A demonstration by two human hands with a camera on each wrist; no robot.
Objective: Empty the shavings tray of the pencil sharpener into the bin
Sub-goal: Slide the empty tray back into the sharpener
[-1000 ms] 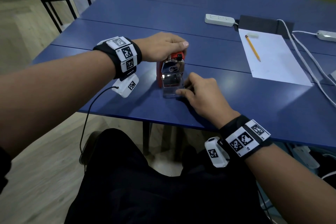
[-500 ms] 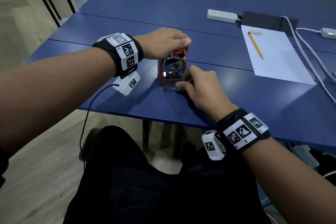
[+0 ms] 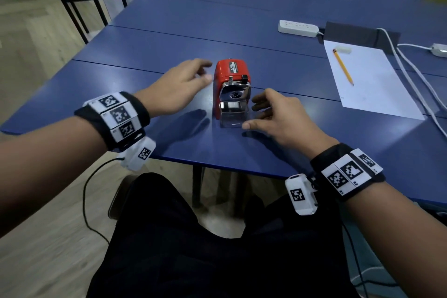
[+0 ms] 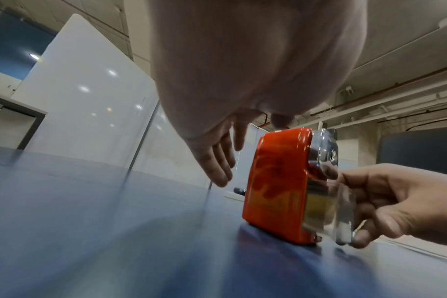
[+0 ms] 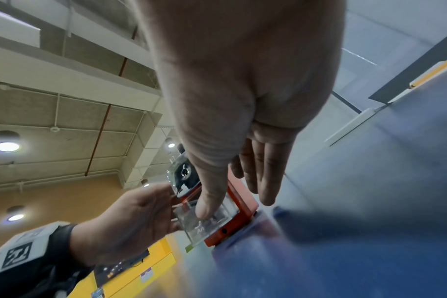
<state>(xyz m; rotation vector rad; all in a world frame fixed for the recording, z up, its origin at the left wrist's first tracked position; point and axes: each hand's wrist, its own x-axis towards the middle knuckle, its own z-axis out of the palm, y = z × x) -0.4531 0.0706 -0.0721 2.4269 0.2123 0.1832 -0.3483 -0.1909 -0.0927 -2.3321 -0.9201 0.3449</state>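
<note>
The red pencil sharpener (image 3: 231,74) stands upright on the blue table (image 3: 145,84). Its clear shavings tray (image 3: 232,120) sits in the base at the front. My left hand (image 3: 208,70) hovers just left of the red body with fingers spread, holding nothing. My right hand (image 3: 251,113) is at the tray's right front corner with straight fingers. In the right wrist view its thumb lies against the front of the tray (image 5: 217,223) and the fingers reach past the side. No bin is in view.
A white sheet (image 3: 377,89) lies at the right with a yellow pencil (image 3: 343,66) and an eraser (image 3: 343,50) on it. Behind it are a power strip (image 3: 298,28), a black pad (image 3: 358,34) and white cables (image 3: 411,75). The table's near edge runs by my lap.
My left hand has let go of the sharpener's top and moved off to the left, opening. My right hand's fingers have loosened and spread at the tray.
</note>
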